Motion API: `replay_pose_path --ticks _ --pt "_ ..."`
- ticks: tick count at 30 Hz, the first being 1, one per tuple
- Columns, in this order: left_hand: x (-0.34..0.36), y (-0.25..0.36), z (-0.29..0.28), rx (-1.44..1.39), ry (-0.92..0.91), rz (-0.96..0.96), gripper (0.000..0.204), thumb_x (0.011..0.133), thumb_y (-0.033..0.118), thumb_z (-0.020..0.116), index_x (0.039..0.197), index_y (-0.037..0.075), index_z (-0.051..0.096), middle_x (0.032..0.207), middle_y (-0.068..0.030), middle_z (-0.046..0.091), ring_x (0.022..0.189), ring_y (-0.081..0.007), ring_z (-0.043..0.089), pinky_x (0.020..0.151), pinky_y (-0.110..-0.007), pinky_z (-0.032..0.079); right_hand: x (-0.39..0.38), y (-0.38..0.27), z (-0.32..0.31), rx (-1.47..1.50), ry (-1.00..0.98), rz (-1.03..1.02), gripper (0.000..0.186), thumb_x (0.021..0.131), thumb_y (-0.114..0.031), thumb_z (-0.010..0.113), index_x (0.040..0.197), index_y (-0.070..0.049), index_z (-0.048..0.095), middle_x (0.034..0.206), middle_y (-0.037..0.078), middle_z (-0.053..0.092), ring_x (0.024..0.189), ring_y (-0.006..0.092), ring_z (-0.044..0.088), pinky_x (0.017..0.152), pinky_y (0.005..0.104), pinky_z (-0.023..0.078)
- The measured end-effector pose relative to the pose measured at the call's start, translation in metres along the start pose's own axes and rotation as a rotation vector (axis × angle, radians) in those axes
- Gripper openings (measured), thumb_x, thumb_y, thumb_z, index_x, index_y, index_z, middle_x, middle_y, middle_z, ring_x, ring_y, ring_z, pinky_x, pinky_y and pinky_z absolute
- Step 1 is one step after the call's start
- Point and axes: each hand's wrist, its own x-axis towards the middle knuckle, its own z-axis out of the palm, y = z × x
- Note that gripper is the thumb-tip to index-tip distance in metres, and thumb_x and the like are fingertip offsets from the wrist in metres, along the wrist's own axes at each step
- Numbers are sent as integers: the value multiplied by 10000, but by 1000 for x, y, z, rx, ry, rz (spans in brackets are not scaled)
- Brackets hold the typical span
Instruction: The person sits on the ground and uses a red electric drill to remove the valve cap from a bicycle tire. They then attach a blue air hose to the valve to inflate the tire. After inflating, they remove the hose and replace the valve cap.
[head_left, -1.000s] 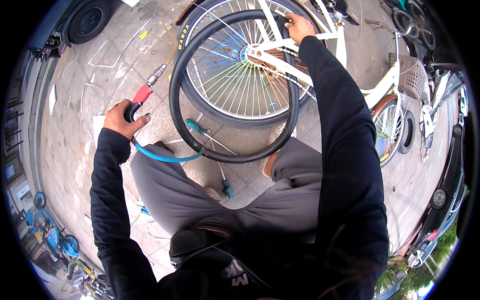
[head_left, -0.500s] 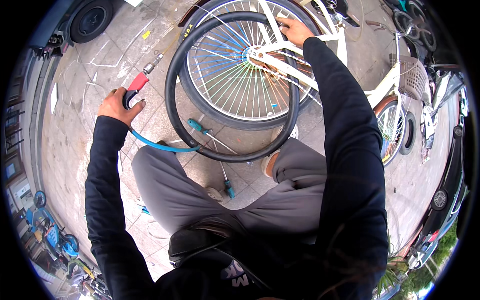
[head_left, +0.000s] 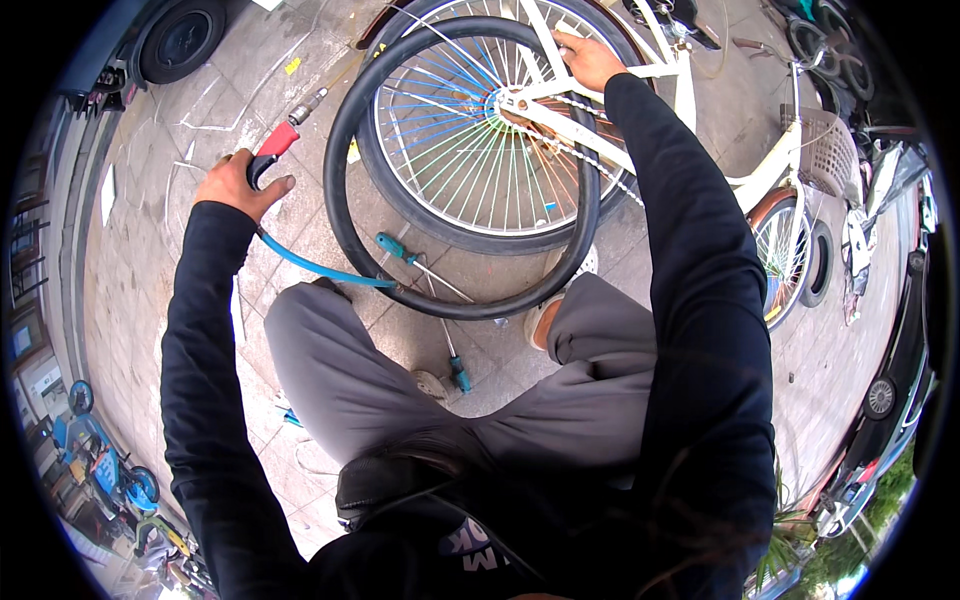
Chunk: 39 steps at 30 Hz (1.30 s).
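Note:
In my left hand (head_left: 238,187) is a red-and-black air inflator (head_left: 278,142) with a metal fitting at its far end; my fingers curl round the handle and my thumb stands out. A blue hose (head_left: 325,267) runs from it to the near left of a large black inner tube (head_left: 342,205), where the exact joint is too small to make out. The tube looks round and full. My right hand (head_left: 594,64) closes on its far right part, beside the cream bicycle frame (head_left: 570,132). Behind the tube lies the wheel (head_left: 462,238) with coloured spokes.
Between my legs lie a teal-handled screwdriver (head_left: 392,246) and another screwdriver (head_left: 459,374). A second bicycle with a basket (head_left: 820,150) is at right, a loose tyre (head_left: 818,262) beside its wheel. A vehicle's wheel (head_left: 182,42) shows at far left.
My left hand and the inflator have moved slightly away from me. The inner tube's near side has shifted a little farther away and to the left. My right hand stays nearly in place.

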Motion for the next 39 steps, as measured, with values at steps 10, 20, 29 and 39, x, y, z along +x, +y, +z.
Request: replay_pose_path --ticks 10,20,29,39 --pt "8 1 0 73 -55 -25 637 760 617 729 1014 34 697 824 -179 695 791 -344 704 767 -410 556 -14 -42 -25 -404 197 -15 201 889 -226 578 1023 -90 641 972 201 651 892 387 638 811 482 504" --pt "39 -15 25 58 -69 -36 713 743 672 717 1015 14 696 851 -183 709 808 -345 712 769 -413 555 -145 -297 53 105 -767 -451 352 776 -146 695 1111 -57 634 1002 201 707 990 388 673 871 492 528" --pt "73 -3 42 45 -83 -15 736 715 673 732 1028 6 712 853 -194 718 813 -338 723 779 -412 567 -219 -299 189 940 -931 250 457 862 -141 729 1297 -82 599 991 187 693 993 350 671 895 437 517" --pt "103 -2 51 -16 -140 -43 745 738 688 709 1074 22 725 841 -170 724 792 -295 729 761 -384 568 -231 -280 193 1188 -895 336 245 945 -153 679 1176 -72 657 1043 106 713 969 197 690 811 354 558"
